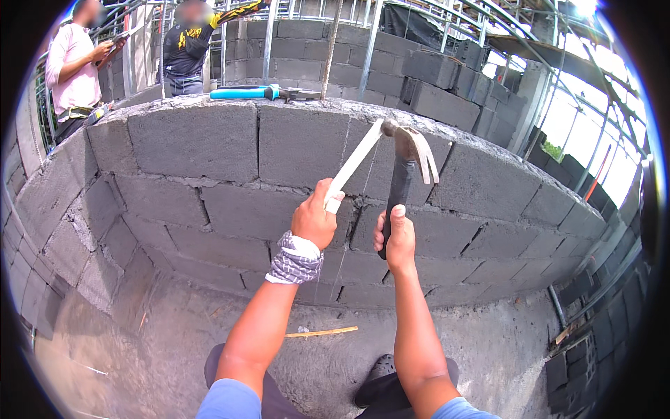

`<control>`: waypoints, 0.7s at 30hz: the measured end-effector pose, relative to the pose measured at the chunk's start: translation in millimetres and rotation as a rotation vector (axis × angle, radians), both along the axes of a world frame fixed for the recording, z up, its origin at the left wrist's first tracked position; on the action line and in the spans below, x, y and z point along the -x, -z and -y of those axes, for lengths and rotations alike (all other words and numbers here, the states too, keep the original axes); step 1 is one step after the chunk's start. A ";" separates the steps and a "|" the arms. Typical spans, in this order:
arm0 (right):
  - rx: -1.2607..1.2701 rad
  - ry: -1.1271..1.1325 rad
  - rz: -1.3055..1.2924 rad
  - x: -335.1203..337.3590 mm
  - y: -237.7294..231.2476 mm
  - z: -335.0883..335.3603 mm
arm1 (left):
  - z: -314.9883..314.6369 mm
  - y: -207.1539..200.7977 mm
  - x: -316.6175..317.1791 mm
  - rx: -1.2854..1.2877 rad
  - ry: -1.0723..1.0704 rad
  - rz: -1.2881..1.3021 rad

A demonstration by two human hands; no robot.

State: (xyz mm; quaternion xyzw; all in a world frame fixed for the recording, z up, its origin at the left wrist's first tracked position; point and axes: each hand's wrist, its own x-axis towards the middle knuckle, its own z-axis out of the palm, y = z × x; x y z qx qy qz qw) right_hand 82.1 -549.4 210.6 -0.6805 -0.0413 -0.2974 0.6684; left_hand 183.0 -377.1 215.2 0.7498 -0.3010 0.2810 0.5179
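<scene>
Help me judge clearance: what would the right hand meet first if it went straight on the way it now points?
Probably the grey block wall, which stands beyond the hammer that the right hand holds; the gap is hard to judge from this single view.

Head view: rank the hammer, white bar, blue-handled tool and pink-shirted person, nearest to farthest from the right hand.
1. Hammer, in the right hand
2. White bar, in the left hand
3. Blue-handled tool, left, atop wall
4. Pink-shirted person, upper left
</scene>
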 end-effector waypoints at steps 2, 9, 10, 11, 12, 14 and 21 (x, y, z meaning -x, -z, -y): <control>-0.038 0.116 -0.062 1.7 0.2 2.7 | -1.6 -1.0 -1.8 -0.019 -0.045 0.026; -0.035 -0.017 0.179 14.3 12.9 -3.5 | -15.3 -7.9 -11.0 -0.109 -0.195 0.130; -0.046 0.007 0.154 15.0 13.8 -3.1 | -14.1 -7.6 -10.6 -0.085 -0.170 0.127; -0.033 0.018 0.146 15.0 14.1 -2.2 | -12.2 -6.7 -9.5 -0.058 -0.155 0.117; -0.024 0.052 0.154 15.2 14.1 -0.7 | -9.6 -5.8 -7.9 -0.039 -0.137 0.099; -0.036 0.005 0.156 15.2 13.8 0.8 | -6.3 -5.9 -5.8 0.004 -0.085 0.083; -0.115 -0.036 0.224 16.2 7.6 -3.4 | -8.1 -22.1 -12.7 0.081 -0.033 -0.049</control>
